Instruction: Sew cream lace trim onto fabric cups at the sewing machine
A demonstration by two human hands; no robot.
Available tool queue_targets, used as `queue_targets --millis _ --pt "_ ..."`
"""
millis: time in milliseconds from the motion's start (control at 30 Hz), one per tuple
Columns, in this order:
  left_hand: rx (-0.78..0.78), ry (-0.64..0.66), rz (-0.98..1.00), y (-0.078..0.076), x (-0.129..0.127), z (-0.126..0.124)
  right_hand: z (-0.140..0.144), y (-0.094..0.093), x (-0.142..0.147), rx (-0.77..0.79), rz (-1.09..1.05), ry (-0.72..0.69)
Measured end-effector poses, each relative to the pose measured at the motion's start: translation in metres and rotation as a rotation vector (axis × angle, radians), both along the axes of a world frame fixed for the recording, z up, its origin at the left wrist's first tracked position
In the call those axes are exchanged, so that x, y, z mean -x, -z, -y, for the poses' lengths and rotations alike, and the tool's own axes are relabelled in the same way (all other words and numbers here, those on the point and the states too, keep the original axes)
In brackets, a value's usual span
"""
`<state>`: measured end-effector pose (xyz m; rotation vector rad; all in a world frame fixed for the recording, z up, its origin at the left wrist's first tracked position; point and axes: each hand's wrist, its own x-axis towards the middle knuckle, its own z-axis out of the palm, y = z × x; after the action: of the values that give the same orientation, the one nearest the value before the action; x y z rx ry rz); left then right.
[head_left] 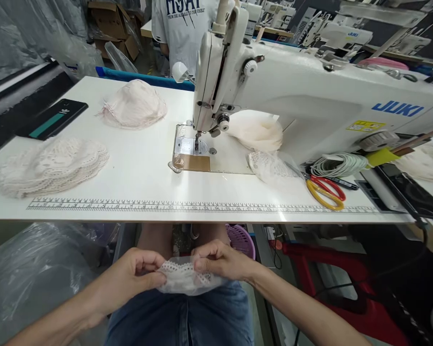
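Lace piece (182, 278) sits in your lap below the desk (137, 173) edge, its long axis running left to right, pinched at either end by your left hand (130, 278) and right hand (220, 262), both equally near.

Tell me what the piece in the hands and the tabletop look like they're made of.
The lace piece held by both hands looks like soft white openwork lace fabric, with scalloped, perforated edges. The tabletop seems a smooth white laminate, slightly glossy, with a printed ruler along its front edge.
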<state>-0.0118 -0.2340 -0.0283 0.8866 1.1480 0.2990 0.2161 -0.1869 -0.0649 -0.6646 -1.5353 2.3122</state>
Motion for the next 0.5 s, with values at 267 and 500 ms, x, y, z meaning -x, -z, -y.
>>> queue_targets --millis 267,500 --pt "0.143 -0.089 0.094 -0.004 -0.002 -0.001 0.003 -0.004 0.006 0.009 0.053 -0.013" --pt "0.125 -0.096 0.105 -0.002 0.007 0.004 0.004 -0.003 0.01 -0.071 0.086 0.012"
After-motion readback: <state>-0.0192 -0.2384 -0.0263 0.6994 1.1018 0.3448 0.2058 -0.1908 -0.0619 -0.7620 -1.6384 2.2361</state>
